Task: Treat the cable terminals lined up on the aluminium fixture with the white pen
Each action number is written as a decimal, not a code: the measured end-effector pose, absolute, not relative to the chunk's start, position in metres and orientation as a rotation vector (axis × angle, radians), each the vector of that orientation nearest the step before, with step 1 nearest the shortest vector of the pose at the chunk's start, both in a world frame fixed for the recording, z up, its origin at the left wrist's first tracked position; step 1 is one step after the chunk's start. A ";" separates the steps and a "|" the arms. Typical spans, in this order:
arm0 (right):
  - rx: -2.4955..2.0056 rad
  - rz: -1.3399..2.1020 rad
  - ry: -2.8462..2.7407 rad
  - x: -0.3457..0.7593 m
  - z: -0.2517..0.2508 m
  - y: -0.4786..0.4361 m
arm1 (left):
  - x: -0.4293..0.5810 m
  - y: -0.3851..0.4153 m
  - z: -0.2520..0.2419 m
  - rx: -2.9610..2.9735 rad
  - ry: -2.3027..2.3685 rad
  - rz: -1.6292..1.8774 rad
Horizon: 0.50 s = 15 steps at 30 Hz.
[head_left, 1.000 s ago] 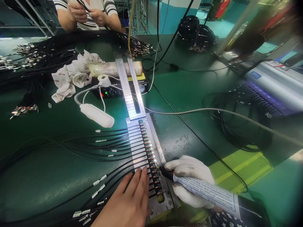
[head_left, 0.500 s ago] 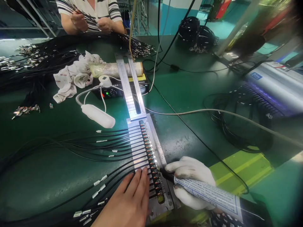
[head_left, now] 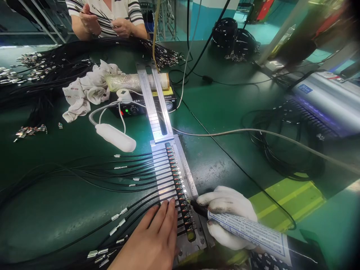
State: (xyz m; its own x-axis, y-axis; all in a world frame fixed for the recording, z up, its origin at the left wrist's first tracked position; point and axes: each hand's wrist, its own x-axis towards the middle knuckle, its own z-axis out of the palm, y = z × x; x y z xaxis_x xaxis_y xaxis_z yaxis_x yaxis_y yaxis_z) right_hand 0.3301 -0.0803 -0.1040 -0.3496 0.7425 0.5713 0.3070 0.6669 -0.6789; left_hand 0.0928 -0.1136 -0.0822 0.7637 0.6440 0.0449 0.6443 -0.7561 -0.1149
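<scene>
Little has been shifted since the earlier pictures: the tip of the pen-shaped tool has been kept at the same few wire ends near the close end of the metal strip, while the person across the table has raised both hands with a bundle of wires.

The tool is gripped in the gloved right hand, fingers closed round its barrel like a pen. Its long axis runs from lower right up to the left, so that the dark tip is brought against the row of wire ends from the right side. The bare left hand is laid flat and open on the black wires, fingers pointing up toward the strip, pressing them down just left of the tip; nothing is clasped in it.

The strip is set lengthwise away from the person, and the wires are fed into it from the left, side by side. The row of ends lies along the strip, so the ends beyond the tip are found further up and away from both hands; the right hand is the nearer to them.

Behind the strip, a white corded handpiece, a small black box with a green light and a white rag are seen on the green table.
</scene>
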 end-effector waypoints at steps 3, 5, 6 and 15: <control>-0.808 0.577 -1.934 0.330 -0.103 -0.079 | 0.092 -0.115 -0.081 -2.839 -1.055 0.005; -0.809 0.578 -1.936 0.329 -0.102 -0.079 | 0.092 -0.116 -0.080 -2.836 -1.060 -0.001; -0.808 0.578 -1.936 0.329 -0.102 -0.078 | 0.092 -0.115 -0.080 -2.838 -1.059 -0.004; -0.812 0.600 -1.914 0.328 -0.102 -0.077 | 0.091 -0.114 -0.085 -2.867 -1.042 0.026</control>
State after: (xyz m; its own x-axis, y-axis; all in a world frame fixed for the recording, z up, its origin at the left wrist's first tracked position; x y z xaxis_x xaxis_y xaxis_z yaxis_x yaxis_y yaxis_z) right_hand 0.3285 -0.0768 -0.1023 -0.3396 0.7474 0.5711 0.2877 0.6606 -0.6934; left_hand 0.0909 -0.1138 -0.0851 0.7668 0.6417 0.0152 0.6401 -0.7629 -0.0907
